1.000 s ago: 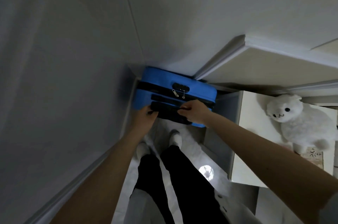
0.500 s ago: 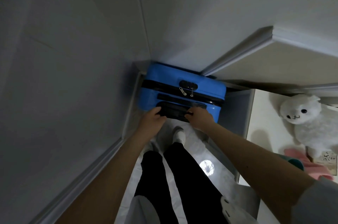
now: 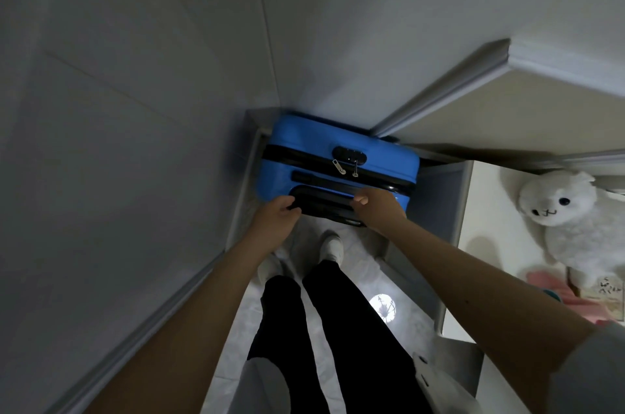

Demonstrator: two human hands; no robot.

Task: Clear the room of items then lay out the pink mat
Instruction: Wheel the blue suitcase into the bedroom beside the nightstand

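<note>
Both hands are gripping the suitcase handle in the far corner.

The blue hard-shell suitcase [image 3: 338, 160] is standing against the far wall, long axis running left-right; the left hand [image 3: 277, 215] and right hand [image 3: 375, 207] are clasping opposite ends of its black top handle [image 3: 324, 205], equally near.

pink cloth [image 3: 554, 288] | cut by right edge | suitcase [image 3: 338, 156] corner under ledge

Both your arms reach forward and down; left hand [image 3: 278, 218] and right hand [image 3: 378, 210] curl around the black handle [image 3: 323, 205].
</note>
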